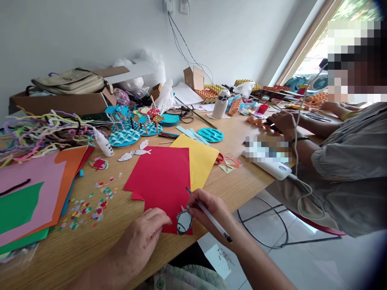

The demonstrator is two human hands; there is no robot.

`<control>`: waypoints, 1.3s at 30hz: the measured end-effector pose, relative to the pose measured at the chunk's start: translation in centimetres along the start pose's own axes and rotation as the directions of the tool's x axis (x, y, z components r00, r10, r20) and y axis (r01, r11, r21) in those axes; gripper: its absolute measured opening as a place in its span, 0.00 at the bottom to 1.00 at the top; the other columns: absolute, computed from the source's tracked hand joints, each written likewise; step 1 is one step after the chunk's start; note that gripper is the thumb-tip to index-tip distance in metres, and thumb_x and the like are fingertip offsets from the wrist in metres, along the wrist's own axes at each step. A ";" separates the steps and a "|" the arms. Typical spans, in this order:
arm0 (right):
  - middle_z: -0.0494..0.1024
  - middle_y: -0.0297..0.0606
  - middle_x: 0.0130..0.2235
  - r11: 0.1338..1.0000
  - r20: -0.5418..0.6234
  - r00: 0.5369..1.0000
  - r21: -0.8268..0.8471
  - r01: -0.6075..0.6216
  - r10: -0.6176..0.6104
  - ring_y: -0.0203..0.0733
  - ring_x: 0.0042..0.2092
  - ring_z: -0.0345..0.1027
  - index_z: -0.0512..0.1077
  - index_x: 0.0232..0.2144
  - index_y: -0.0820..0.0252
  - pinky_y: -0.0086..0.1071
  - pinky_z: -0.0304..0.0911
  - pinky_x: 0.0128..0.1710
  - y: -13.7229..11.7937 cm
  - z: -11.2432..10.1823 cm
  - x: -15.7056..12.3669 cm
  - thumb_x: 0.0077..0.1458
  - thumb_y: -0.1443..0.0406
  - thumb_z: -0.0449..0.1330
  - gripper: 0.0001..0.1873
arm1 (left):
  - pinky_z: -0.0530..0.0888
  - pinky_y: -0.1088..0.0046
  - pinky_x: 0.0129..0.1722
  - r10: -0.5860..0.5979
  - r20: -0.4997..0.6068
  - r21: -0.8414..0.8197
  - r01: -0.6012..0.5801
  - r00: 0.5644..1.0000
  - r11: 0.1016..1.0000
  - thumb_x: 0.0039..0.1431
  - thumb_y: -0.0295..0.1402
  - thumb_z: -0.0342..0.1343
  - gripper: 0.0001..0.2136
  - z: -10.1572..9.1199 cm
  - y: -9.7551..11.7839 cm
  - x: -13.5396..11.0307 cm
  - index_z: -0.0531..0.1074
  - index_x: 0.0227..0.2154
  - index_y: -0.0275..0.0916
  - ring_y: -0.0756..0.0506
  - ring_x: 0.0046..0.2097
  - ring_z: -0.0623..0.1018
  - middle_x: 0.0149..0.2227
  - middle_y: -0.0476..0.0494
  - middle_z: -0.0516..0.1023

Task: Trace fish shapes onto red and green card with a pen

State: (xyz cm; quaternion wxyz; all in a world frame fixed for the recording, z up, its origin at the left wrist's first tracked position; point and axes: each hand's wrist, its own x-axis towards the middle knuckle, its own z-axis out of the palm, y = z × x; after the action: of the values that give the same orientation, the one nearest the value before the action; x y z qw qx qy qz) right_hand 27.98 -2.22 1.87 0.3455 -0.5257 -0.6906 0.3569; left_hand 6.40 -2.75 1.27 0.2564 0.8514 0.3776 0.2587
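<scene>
A pen (208,214) is grasped between the fingers of the right hand (210,207). Its long axis is slanted: one end is pointed forward and left, over the red paper (166,173), and the other end is pointed back and to the right. A fish cutout (184,222) is placed at the near right corner of this paper, just beside the right fingertips; its length is directed roughly toward the person, with the tail away. The red paper is touched by the left hand (145,229), whose fingers are loosely bent.
</scene>
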 end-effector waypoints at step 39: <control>0.69 0.31 0.22 0.912 -0.042 0.959 -0.326 0.251 -0.279 0.33 0.22 0.61 0.65 0.26 0.57 0.24 0.54 0.22 2.6 0.3 2.1 0.57 0.69 0.48 0.10 | 0.74 0.60 0.42 -0.464 -0.295 0.099 0.510 0.835 0.855 0.63 0.36 0.54 0.14 -11.2 -14.4 15.2 0.67 0.49 0.36 0.42 0.44 0.74 0.48 0.40 0.71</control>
State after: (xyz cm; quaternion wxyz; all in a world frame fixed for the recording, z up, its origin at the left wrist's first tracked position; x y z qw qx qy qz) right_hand 28.49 0.23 -0.30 0.3315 -0.4907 -0.7881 0.1678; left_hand 0.78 20.20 4.14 0.1870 0.7041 0.6337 0.2604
